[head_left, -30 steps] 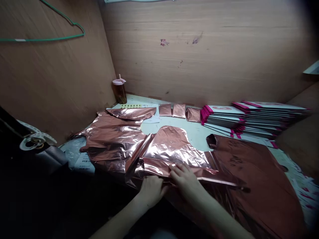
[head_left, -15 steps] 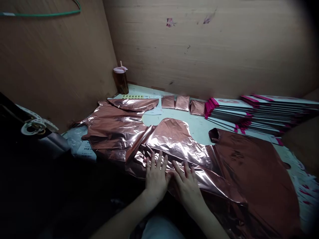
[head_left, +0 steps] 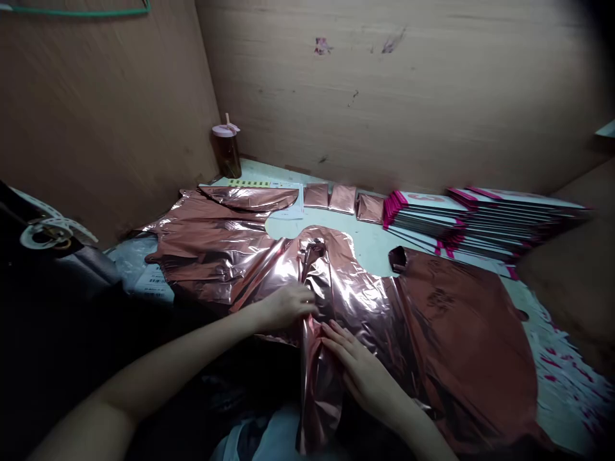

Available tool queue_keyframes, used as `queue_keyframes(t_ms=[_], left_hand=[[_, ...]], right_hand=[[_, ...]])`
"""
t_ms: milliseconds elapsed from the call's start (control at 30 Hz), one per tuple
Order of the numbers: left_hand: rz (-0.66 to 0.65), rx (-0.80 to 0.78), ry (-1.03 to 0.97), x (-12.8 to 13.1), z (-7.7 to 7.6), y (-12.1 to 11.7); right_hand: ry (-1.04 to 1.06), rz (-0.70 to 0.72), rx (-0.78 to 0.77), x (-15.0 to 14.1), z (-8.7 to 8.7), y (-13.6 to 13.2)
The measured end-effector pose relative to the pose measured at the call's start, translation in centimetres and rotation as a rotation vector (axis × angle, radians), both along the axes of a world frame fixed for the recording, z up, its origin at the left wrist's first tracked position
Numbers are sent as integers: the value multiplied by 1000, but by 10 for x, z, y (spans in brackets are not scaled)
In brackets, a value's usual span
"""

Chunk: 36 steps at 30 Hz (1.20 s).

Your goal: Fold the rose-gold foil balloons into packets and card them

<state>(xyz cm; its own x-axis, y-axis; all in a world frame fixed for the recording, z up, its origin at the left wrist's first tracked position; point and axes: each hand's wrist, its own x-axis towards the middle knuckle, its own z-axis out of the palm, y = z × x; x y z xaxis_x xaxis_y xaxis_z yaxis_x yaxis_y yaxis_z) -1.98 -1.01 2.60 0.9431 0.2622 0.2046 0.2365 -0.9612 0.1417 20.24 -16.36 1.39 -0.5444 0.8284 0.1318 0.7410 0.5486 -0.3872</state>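
My left hand is closed on a long folded strip of a rose-gold foil balloon, its fingers curled around the foil. The strip runs toward me and its near end hangs over the table edge. My right hand touches the strip's right side with fingers stretched out. Under and beyond my hands lie more flat, shiny rose-gold foil balloons, overlapping across the table. To the right a large, duller foil balloon lies flat, with a small rolled tab at its upper left corner.
Three small folded foil squares line the back of the table. Stacked pink-edged packets stand right of them. A lidded cup sits in the back left corner, near a paper sheet. Wooden panels enclose the table.
The folded foil strip lay crosswise under both flat hands and now points toward me. My left hand has gone from spread fingers to a closed grip. The view has tilted down.
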Motion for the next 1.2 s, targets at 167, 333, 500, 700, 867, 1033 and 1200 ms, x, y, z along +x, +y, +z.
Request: queue_keyframes(t_ms=[167,333,500,700,867,1033,1200], left_hand=[[65,76,-116,-43,-28,-86],[158,112,-515,-31,-48,-106],[628,-247,-660,-4,-34,-105],[965,-212,-517,24,-34,-95],[580,-131,-75,24,-21,-52],[169,-203,72,-2,0,-41],[-69,-83,6,-38,-9,-85]], right_hand=[[-71,59,91,-1,-14,-17],[89,11,320,-14,-19,-19],[436,-482,42,-31,-12,3],[206,-943,82,-60,-24,34],[-75,-787,252,-62,-32,47],[-181,-447,111,-35,-16,26],[-146,-86,58,-17,-11,-38]])
